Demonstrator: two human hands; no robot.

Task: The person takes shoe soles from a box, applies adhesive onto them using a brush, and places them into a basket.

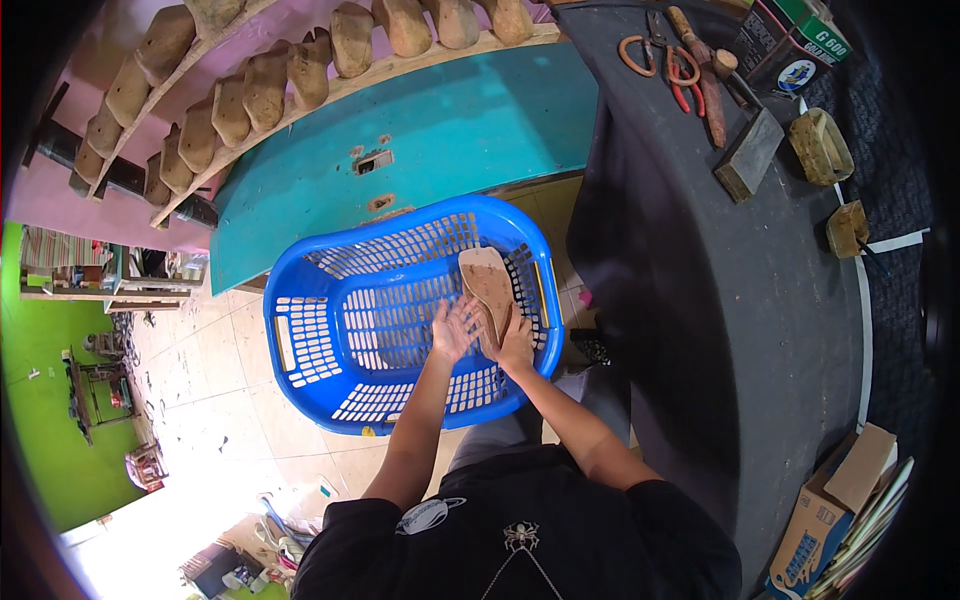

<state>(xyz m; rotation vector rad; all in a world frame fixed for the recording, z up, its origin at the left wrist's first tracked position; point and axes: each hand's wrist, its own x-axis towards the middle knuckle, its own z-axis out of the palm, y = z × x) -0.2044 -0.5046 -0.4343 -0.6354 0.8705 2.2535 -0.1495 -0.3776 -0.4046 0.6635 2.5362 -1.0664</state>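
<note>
A tan, foot-shaped shoe last (486,281) with brown patches on its face is held above the right side of a blue plastic laundry basket (392,228). My right hand (516,346) grips its narrow near end, fingers wrapped along the right edge. Just to the left of the last, my left hand (457,329) is open, palm turned up and fingers spread; whether its fingertips touch the last I cannot tell. Through the slotted walls and bottom of the basket the pale floor shows. Part of the last's near end is hidden by my right hand.
Wooden shoe lasts (265,88) line shelves above a teal panel (470,120). On the dark-covered table (770,330) at right lie orange-handled scissors (658,45), red-handled pincers (685,85), a grey block (750,155) and a tin (790,45). A cardboard box (820,520) stands near right.
</note>
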